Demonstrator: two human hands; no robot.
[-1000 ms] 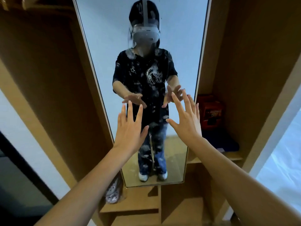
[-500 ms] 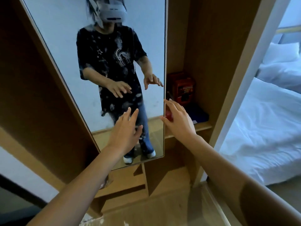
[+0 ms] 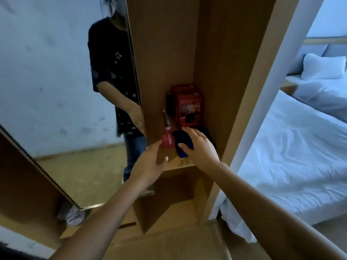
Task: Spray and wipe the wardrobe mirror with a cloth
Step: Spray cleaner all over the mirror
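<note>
- The mirror [image 3: 62, 87], filling the frame's left, looked smudged, not yet sprayed or wiped.
- The pink spray bottle [image 3: 167, 138] stood untouched on the shelf [image 3: 180, 163] at centre.
- The right hand [image 3: 199, 147] pinched the dark cloth [image 3: 181, 145]; the left hand [image 3: 150, 164] reached in with a wide grip, holding nothing.

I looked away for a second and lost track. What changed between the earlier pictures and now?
Both hands left the mirror and moved right to the wardrobe shelf. The right hand now lies on the dark blue cloth, seemingly starting to grip it; the left hand reaches, open, toward the pink spray bottle. The red box stayed put.
</note>
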